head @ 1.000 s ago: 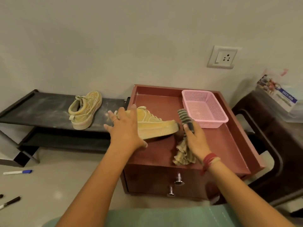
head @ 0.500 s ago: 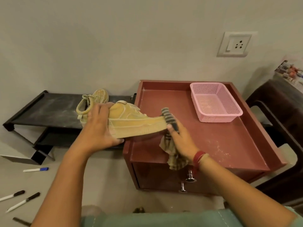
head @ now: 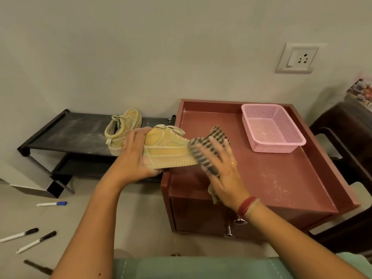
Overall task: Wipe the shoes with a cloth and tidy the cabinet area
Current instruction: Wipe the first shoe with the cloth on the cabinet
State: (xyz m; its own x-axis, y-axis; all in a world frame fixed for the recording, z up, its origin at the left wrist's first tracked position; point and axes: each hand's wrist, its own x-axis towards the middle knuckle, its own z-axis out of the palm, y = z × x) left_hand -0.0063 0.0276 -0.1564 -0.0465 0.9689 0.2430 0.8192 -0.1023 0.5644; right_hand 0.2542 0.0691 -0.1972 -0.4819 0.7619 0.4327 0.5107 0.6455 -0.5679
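Head view, centre frame: left hand (head: 136, 156) clamps yellow shoe (head: 169, 152) by its heel beside cabinet (head: 281, 178) edge, right hand (head: 223, 172) presses striped cloth (head: 201, 152) on the toe, fingers (head: 219, 152) spread; hard wiping might twist it free.

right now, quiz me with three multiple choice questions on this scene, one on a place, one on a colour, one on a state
1. Where does the pink basket stand? A) on the floor B) on the red cabinet top, back right C) in a drawer
2. What colour is the held shoe? A) yellow B) blue C) black
3. What is the left hand doing? A) hanging free B) gripping the shoe's heel C) lifting the basket
Answers: B, it sits inside the cabinet's raised rim; A, upper and sole are yellow; B, its fingers wrap the heel while the right hand presses the striped cloth on the toe.
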